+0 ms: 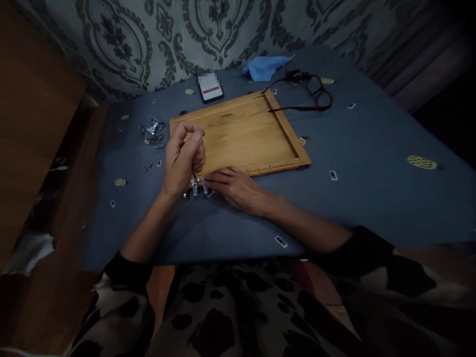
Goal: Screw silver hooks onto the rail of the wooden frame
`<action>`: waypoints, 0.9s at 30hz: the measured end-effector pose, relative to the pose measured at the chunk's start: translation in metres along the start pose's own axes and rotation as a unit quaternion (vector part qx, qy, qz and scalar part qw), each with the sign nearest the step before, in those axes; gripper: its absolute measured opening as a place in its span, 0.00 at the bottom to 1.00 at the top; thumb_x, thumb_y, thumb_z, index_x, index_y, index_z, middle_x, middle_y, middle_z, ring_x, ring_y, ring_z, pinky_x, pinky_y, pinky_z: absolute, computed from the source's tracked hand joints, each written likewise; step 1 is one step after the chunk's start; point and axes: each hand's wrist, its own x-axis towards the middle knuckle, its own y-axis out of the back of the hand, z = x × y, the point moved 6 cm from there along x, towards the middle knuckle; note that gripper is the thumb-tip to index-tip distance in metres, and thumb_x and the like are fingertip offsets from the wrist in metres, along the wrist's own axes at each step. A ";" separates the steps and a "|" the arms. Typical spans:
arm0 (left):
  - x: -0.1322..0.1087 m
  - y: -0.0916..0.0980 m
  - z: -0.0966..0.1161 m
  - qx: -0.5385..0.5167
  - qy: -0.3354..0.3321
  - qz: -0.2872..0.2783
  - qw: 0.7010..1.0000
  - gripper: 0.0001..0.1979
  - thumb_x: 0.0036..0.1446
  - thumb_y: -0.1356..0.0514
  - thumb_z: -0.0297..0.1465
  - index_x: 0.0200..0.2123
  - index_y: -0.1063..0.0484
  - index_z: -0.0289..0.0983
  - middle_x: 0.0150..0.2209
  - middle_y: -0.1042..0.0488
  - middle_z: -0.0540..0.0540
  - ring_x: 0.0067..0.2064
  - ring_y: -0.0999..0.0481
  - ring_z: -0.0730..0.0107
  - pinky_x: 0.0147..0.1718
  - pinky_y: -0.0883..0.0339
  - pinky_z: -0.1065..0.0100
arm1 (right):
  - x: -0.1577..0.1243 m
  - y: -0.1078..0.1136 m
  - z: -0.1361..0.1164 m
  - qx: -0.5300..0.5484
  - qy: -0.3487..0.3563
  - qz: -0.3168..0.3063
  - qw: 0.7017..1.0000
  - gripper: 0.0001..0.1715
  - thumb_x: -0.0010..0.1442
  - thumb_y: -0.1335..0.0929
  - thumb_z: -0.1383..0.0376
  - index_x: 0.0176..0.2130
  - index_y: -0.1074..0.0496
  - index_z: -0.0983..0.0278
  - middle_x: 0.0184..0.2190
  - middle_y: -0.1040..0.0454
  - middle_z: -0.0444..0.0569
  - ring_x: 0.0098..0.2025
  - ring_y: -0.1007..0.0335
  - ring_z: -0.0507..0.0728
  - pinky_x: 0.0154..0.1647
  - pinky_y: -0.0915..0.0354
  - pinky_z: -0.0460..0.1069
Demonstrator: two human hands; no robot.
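Observation:
A framed wooden panel point(241, 134), like a cabinet door, lies flat on the table. My left hand point(186, 158) is closed around a screwdriver whose handle is mostly hidden in the fist. Its thin dark shaft point(195, 179) points down at a metal hinge point(195, 187) on the panel's near left edge. Right beside the hinge, my right hand point(238, 189) rests with fingers stretched out and close together on the near edge. Its fingertips are by the hinge's metal arm; whether they press on it I cannot tell. Several small holes show along the near frame.
Loose metal hinges and hardware point(153, 130) lie on the blue patterned tablecloth point(372, 198), left of the panel. Behind it are a small dark-edged box point(210, 88) and a blue cloth point(266, 68). Eyeglasses point(319, 94) overlap the panel's far right corner. A patterned wall stands behind.

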 end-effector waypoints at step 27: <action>-0.001 0.004 0.004 -0.048 -0.099 0.030 0.993 0.13 0.65 0.34 0.38 0.30 0.29 0.40 0.16 0.45 0.57 0.16 0.53 0.78 0.14 0.57 0.75 | -0.001 -0.001 0.001 -0.001 -0.010 -0.001 1.000 0.24 0.70 0.35 0.72 0.62 0.25 0.64 0.60 0.21 0.57 0.61 0.30 0.64 0.59 0.33 0.60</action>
